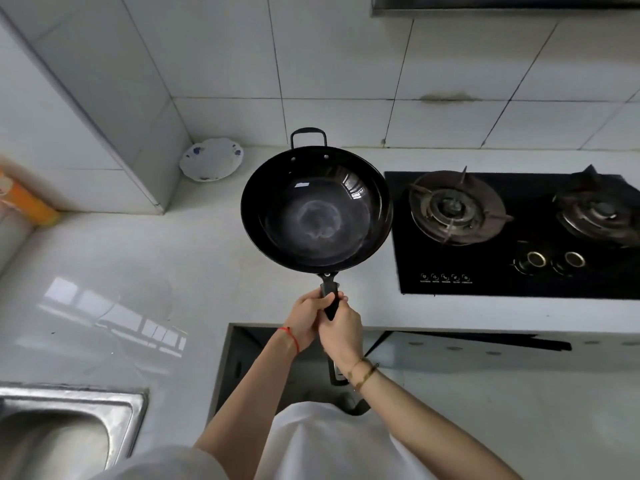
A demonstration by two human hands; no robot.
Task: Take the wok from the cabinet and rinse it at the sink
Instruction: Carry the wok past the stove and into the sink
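A black wok point(317, 209) with a small loop handle at its far side hangs level above the white counter, just left of the stove. Both hands grip its long black handle: my left hand point(308, 318) wraps it from the left, my right hand point(341, 332) from the right and a little nearer me. The wok's inside is bare with a pale ring mark at the bottom. The steel sink point(69, 431) lies at the lower left, well apart from the wok. Below my hands the cabinet point(235, 362) under the counter stands open and dark inside.
A black two-burner gas stove point(512, 233) is set into the counter on the right. A white flowered plate point(212, 159) leans in the back corner. An orange bottle point(26, 199) stands at the far left. White counter point(138, 271) spreads between sink and wok.
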